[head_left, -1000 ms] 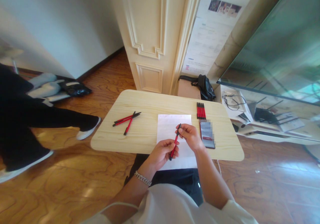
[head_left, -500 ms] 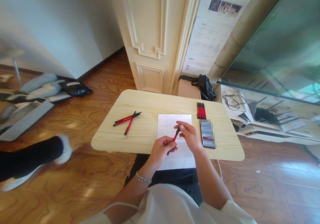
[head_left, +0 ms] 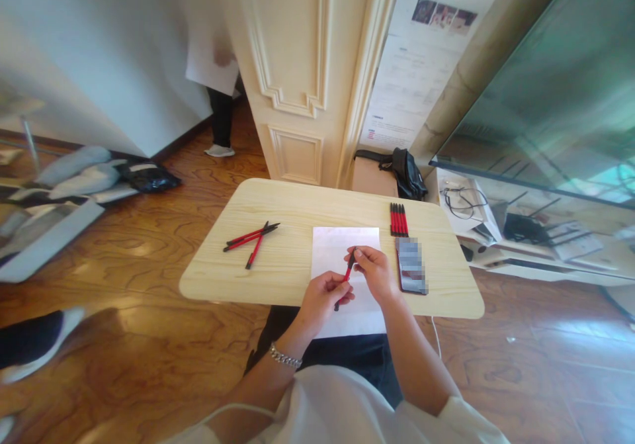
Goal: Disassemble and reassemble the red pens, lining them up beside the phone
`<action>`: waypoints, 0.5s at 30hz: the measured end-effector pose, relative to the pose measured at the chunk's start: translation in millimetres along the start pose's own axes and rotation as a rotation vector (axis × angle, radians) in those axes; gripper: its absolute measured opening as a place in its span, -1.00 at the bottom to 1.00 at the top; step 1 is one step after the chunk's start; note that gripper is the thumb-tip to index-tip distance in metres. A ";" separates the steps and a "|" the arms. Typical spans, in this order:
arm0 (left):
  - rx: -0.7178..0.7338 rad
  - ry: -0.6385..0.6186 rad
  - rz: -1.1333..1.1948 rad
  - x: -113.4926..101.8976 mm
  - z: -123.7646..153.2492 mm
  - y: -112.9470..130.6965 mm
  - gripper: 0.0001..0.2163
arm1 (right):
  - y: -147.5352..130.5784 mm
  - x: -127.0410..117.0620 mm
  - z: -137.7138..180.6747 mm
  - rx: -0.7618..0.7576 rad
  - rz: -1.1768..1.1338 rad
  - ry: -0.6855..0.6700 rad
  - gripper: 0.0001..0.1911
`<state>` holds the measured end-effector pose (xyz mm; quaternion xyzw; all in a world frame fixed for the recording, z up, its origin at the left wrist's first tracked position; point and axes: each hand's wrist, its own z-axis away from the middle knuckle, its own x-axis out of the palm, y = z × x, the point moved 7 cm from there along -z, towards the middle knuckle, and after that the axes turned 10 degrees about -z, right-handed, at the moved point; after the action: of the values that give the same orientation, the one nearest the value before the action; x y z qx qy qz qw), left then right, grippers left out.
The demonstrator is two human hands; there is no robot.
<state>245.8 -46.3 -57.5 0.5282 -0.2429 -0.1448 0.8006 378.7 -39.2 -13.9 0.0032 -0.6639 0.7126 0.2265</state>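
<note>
Slim red-and-black pen (head_left: 346, 276) pinched by left hand (head_left: 325, 296) on its lower part and right hand (head_left: 376, 268) near its upper black end, over white paper sheet (head_left: 330, 252).
Drop risk: smooth-looking cylindrical barrel, could be lost if either fingertip pinch is loosened, then rolled off pale wood-grain, round-cornered tabletop (head_left: 288, 199). Thin sheet appears overhung at near edge; could be dragged by a forearm. Row of red-and-black pens (head_left: 399, 220) could be scattered if bumped.
</note>
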 end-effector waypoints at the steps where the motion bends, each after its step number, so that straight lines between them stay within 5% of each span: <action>1: 0.001 0.008 -0.009 0.0 0.3 0.0 -0.71 | -0.8 -2.5 -0.3 -0.033 0.033 0.035 -0.74; 4: -0.006 0.018 -0.003 1.1 2.1 -0.9 -0.72 | 0.4 -6.9 1.0 -0.072 0.084 0.107 -0.76; 10: -0.008 -0.004 0.012 2.2 2.6 -0.4 -0.72 | 3.5 4.8 4.1 0.015 -0.016 -0.027 -0.68; 15: -0.021 0.000 -0.007 3.2 1.8 0.5 -0.69 | 2.3 -4.2 1.8 -0.043 0.082 0.077 -0.74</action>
<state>247.5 -49.1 -55.8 0.5207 -0.2395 -0.1500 0.8056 381.2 -42.3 -17.1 -0.0564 -0.6696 0.7064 0.2225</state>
